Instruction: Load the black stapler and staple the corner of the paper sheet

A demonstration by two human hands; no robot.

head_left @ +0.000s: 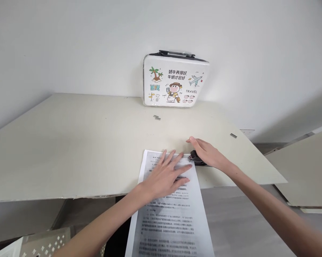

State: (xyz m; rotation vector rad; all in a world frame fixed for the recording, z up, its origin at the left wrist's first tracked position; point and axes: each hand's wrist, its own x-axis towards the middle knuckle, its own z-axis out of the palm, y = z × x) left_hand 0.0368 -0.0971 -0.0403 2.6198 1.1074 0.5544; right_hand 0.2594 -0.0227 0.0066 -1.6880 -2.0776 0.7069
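Note:
My left hand [164, 176] lies flat with spread fingers on a printed sheet of paper [171, 217], holding nothing. The sheet rests partly on the table and hangs over its front edge towards me. At the sheet's top right corner sits a black stapler [194, 156], its front end over the paper. My right hand [207, 151] is closed over the top of the stapler, with the thumb side up, and hides much of its body. Whether the stapler's jaws are pressed together, I cannot tell.
A white cartoon-printed case [175, 80] with a dark handle stands against the wall at the table's back. Small staple strips [157, 117] lie before it, and another staple strip [233, 135] lies at the right. A perforated container [46, 244] is below the table [69, 142] at lower left.

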